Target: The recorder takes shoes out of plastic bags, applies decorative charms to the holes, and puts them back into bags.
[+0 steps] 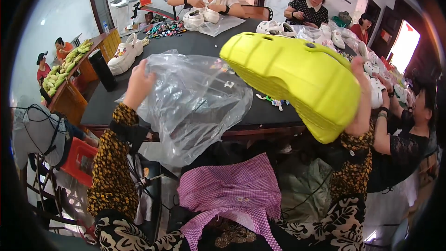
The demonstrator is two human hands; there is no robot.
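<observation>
Above the black table (195,46): left hand (138,83) pinching clear plastic bag (195,102), right hand (360,95) closed around heel of yellow-green foam clog (292,74), sole up.

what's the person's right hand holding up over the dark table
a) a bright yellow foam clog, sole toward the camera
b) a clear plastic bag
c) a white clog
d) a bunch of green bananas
a: the right hand grips the bright yellow foam clog with its ridged sole facing the camera; the left hand holds the clear plastic bag.
</observation>
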